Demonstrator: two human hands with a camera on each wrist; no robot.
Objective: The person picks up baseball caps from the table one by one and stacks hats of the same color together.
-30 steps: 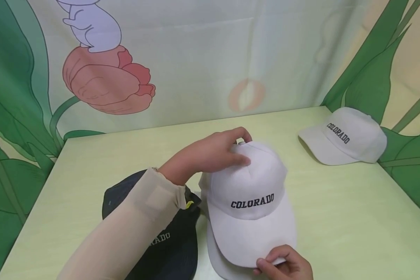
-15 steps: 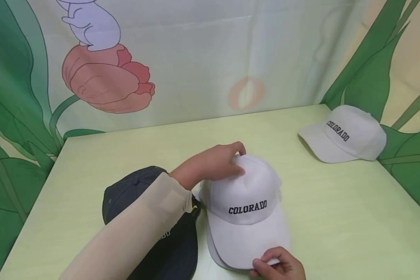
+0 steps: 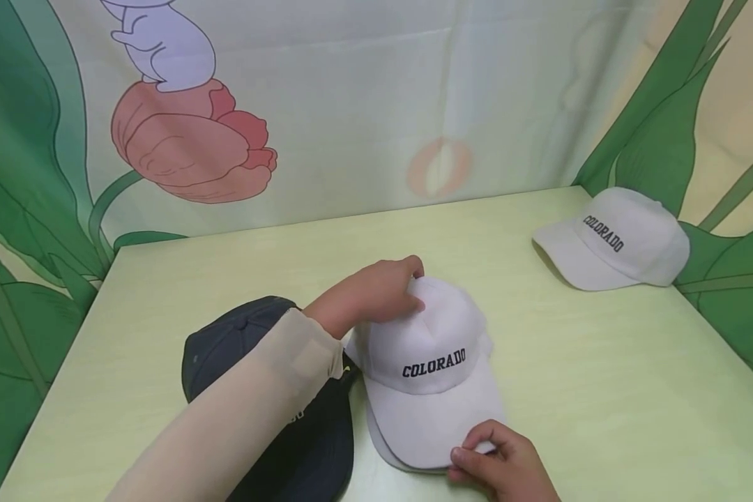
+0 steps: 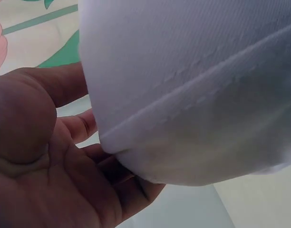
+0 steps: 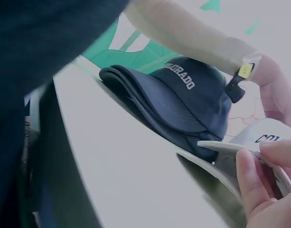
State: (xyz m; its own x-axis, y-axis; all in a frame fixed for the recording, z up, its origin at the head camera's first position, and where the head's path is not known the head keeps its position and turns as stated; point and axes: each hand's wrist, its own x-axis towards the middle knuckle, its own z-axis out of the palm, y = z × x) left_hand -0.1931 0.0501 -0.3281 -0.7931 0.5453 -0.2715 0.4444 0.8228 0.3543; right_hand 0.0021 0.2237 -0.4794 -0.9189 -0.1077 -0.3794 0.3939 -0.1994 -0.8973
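Observation:
A white baseball cap point(image 3: 436, 425) lettered COLORADO sits over another white cap point(image 3: 379, 442), whose brim edge shows below it. My left hand point(image 3: 379, 289) grips the upper cap at the back of its crown, thumb on top; in the left wrist view the fingers curl under the white fabric point(image 4: 183, 85). With thumb and fingers, my right hand point(image 3: 505, 464) pinches the front edge of the upper brim. The right wrist view shows a gap between the upper and lower brims point(image 5: 217, 173). Left of them lie dark navy caps point(image 3: 222, 352), one nested over another, partly behind my left sleeve.
Another white COLORADO cap point(image 3: 621, 240) rests at the table's back right, its brim towards the left. The pale green table point(image 3: 609, 390) meets a printed cloth backdrop point(image 3: 339, 118) at the rear. My left forearm point(image 3: 238, 411) crosses above the navy caps.
Both hands have brought the upper white cap down and slightly left, over the lower one. Less of the lower brim shows now. The navy caps and the far white cap have stayed put.

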